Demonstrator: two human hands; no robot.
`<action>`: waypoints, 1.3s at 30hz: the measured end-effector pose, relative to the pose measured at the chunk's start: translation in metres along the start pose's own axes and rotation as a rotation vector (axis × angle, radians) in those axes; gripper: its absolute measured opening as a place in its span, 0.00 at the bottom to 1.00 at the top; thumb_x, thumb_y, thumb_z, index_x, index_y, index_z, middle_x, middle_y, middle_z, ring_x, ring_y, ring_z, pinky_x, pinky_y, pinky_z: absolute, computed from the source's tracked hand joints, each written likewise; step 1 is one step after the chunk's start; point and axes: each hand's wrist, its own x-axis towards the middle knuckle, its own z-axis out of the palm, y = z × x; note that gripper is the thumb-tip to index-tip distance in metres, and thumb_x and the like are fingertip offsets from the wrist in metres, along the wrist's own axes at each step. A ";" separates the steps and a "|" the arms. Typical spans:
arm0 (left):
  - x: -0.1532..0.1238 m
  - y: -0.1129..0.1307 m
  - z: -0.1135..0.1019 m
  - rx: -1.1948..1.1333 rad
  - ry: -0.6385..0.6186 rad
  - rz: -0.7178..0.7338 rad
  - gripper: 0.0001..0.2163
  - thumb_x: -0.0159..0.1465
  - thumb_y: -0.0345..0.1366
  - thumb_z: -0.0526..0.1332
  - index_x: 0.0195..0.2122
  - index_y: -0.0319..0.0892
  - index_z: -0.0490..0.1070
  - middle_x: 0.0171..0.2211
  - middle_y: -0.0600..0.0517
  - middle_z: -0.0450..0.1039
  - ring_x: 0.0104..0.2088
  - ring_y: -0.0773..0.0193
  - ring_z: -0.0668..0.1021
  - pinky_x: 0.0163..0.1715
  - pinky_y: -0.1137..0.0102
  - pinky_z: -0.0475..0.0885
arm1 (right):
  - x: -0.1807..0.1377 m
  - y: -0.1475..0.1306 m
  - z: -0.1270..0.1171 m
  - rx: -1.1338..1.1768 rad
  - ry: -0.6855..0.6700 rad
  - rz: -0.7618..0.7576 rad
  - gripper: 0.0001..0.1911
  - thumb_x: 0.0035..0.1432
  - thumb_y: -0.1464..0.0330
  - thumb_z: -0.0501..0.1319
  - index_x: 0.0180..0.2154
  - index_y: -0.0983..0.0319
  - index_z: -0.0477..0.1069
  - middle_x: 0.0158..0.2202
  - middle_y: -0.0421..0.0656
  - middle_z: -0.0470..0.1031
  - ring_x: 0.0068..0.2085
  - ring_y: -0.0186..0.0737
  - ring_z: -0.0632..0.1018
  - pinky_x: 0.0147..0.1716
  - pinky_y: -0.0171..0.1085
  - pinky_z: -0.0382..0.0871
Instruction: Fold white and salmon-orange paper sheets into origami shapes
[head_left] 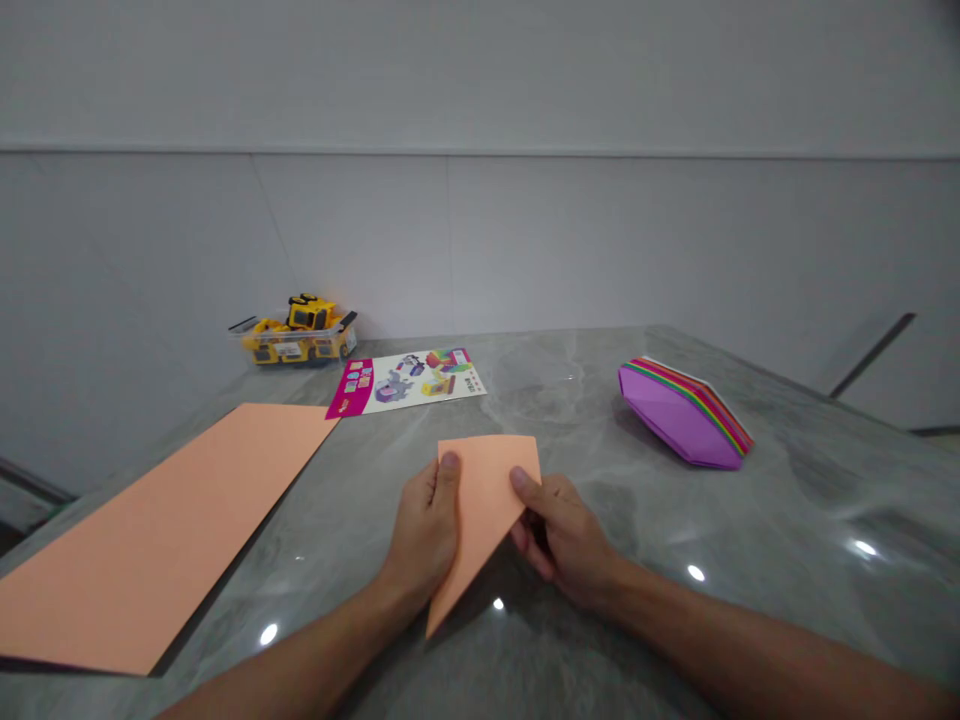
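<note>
A folded piece of orange paper (484, 500) is held up between both hands at the centre, its straight edge at the top and a pointed corner hanging toward me. My left hand (424, 535) pinches its left edge, thumb on the front face and fingers behind. At the right edge, my right hand (566, 535) grips it with the thumb on the front and curled fingers partly hidden underneath. A large flat sheet of orange paper (187, 510) lies on the left of the table.
The grey marbled table (600, 640) reaches back to a white wall. At the back left stands a clear plastic box (255, 338) with yellow toy vehicles (311, 315). A printed picture card (409, 382) overlaps the large sheet's corner. A purple folded-paper piece with rainbow layers (675, 420) sits right.
</note>
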 end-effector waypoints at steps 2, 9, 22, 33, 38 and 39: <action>0.000 0.000 -0.002 -0.207 -0.141 -0.068 0.17 0.62 0.47 0.55 0.34 0.36 0.69 0.21 0.51 0.71 0.17 0.68 0.69 0.17 0.75 0.63 | 0.003 -0.001 -0.004 0.012 0.035 0.001 0.34 0.53 0.43 0.48 0.11 0.63 0.62 0.05 0.35 0.52 0.08 0.26 0.53 0.12 0.31 0.43; -0.002 -0.007 -0.004 -0.177 -0.340 -0.132 0.18 0.62 0.46 0.56 0.45 0.36 0.67 0.23 0.49 0.74 0.11 0.72 0.67 0.06 0.80 0.57 | 0.009 0.003 -0.025 -0.323 0.050 -0.114 0.37 0.56 0.42 0.44 0.08 0.62 0.58 0.07 0.38 0.55 0.11 0.27 0.58 0.13 0.31 0.48; -0.004 -0.004 -0.002 -0.103 -0.418 -0.098 0.18 0.62 0.47 0.55 0.44 0.36 0.69 0.28 0.45 0.77 0.14 0.67 0.73 0.10 0.78 0.65 | 0.011 0.012 -0.022 -0.079 -0.019 -0.077 0.26 0.53 0.46 0.55 0.27 0.65 0.64 0.15 0.42 0.70 0.13 0.32 0.69 0.11 0.29 0.60; -0.005 -0.010 -0.002 0.031 -0.432 -0.110 0.26 0.64 0.51 0.50 0.26 0.32 0.74 0.18 0.44 0.75 0.10 0.69 0.72 0.08 0.81 0.62 | 0.004 0.006 -0.014 -0.087 -0.130 -0.076 0.21 0.55 0.54 0.59 0.40 0.65 0.62 0.19 0.38 0.70 0.15 0.31 0.70 0.12 0.28 0.63; -0.006 -0.009 0.000 0.074 -0.297 -0.071 0.27 0.63 0.51 0.51 0.19 0.33 0.72 0.12 0.44 0.72 0.10 0.67 0.72 0.08 0.79 0.63 | 0.004 0.007 -0.013 -0.067 -0.172 -0.083 0.22 0.56 0.55 0.58 0.43 0.65 0.61 0.21 0.40 0.72 0.16 0.32 0.71 0.14 0.28 0.64; -0.006 -0.008 0.000 0.076 -0.265 -0.068 0.27 0.63 0.51 0.51 0.18 0.33 0.72 0.12 0.44 0.71 0.10 0.66 0.72 0.09 0.78 0.65 | 0.004 0.007 -0.014 -0.030 -0.243 -0.063 0.23 0.55 0.54 0.58 0.45 0.65 0.60 0.22 0.40 0.73 0.17 0.33 0.72 0.15 0.29 0.65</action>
